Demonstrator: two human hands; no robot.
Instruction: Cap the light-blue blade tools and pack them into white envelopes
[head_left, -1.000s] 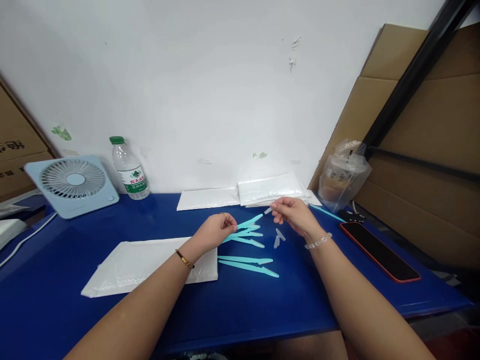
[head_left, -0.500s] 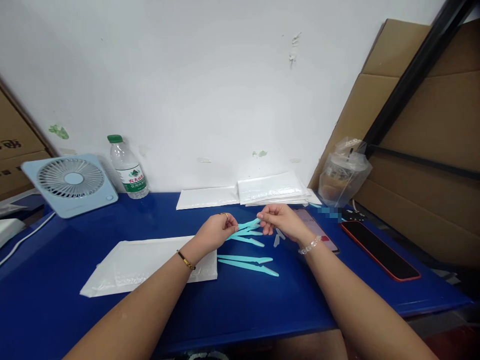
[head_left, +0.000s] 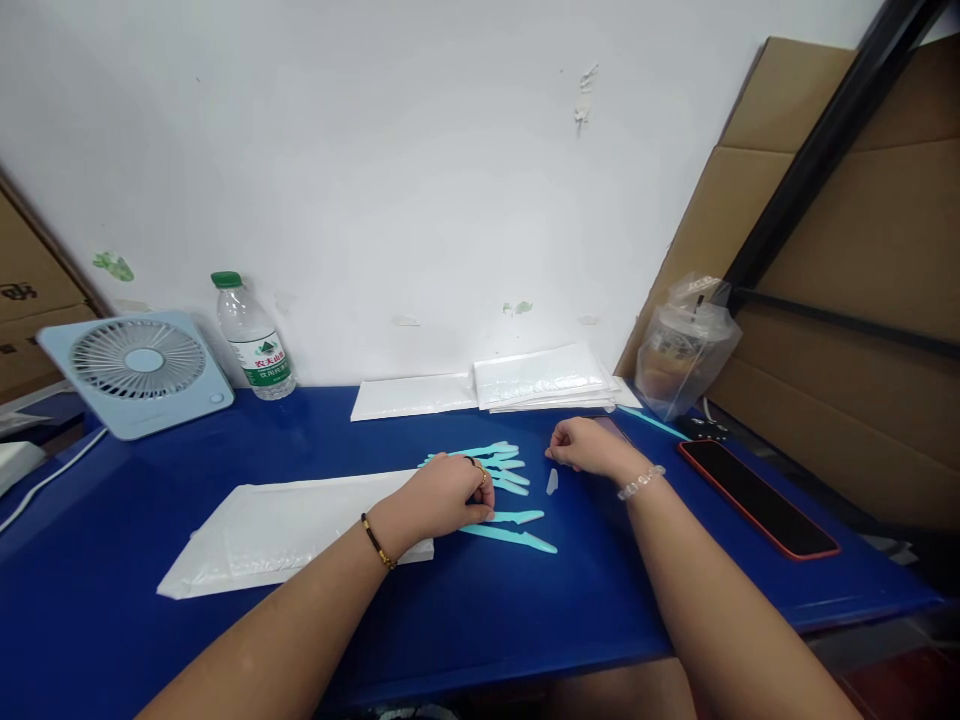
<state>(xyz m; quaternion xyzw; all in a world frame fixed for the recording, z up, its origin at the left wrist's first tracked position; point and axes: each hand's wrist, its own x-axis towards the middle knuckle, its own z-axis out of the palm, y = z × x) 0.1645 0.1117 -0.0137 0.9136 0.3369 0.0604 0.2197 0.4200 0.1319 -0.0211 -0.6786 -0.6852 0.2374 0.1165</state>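
Observation:
My left hand (head_left: 459, 492) is closed at the handle of a turquoise eyebrow razor (head_left: 519, 517), just right of a white padded envelope (head_left: 322, 505). Another eyebrow razor (head_left: 517, 538) lies just below it on the blue table. Above my left hand several more turquoise razors (head_left: 504, 463) lie fanned out, their handles partly behind the hand. To the right, my right hand (head_left: 583, 446) is low over the table, fingers pinched together; whatever is in them is hidden. Beside its fingertips lies a small clear plastic piece, like a blade cover (head_left: 553, 482).
White padded envelopes (head_left: 544, 380) are stacked against the wall. A blue fan (head_left: 142, 370) and a water bottle (head_left: 255, 340) stand at the left. On the right are a bagged drink cup (head_left: 679, 355), a red-edged phone (head_left: 757, 500) and another turquoise stick (head_left: 652, 423).
My left hand has let go of the upper razor and come down onto a lower one. The razor between both hands now lies with the upper group. My right hand has moved right and down.

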